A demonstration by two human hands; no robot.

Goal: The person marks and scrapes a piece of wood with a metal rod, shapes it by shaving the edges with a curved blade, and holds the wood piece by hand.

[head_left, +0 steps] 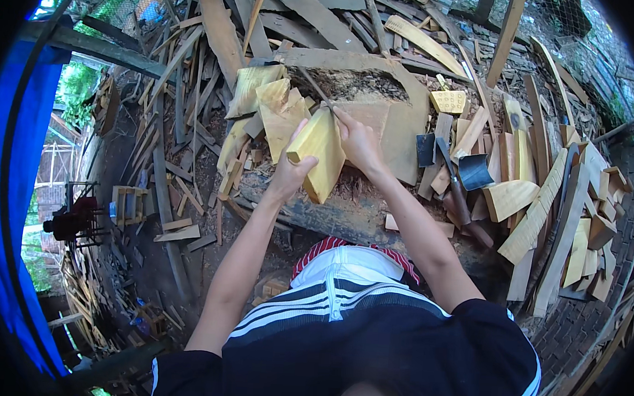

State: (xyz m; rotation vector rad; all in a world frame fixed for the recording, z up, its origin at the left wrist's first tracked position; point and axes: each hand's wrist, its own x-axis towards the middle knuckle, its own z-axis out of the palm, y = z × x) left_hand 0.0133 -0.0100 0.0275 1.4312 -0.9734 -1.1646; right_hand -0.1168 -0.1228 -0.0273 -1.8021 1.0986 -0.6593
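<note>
A pale yellow wood block (pixel 319 146) with flat, angled faces is tilted up in front of me. My left hand (pixel 291 173) is closed around its lower left side, thumb across the front face. At the block's upper end, the fingers of my right hand (pixel 358 141) are curled, closed on a thin dark bar-like tool (pixel 314 86) that sticks out up and to the left. The grip end of this tool is hidden by the fingers. Just behind lies a heavy, worn wooden work block (pixel 403 149), with angular yellow wood pieces (pixel 271 112) on its left.
To the right lie a broad curved dark metal blade (pixel 475 171), a wooden handle (pixel 460 205) and many cut wood pieces (pixel 524 200). Scrap boards (pixel 306 12) pile up at the back. A blue tarp (pixel 15 201) hangs at the far left, near several stacked offcuts (pixel 129 205).
</note>
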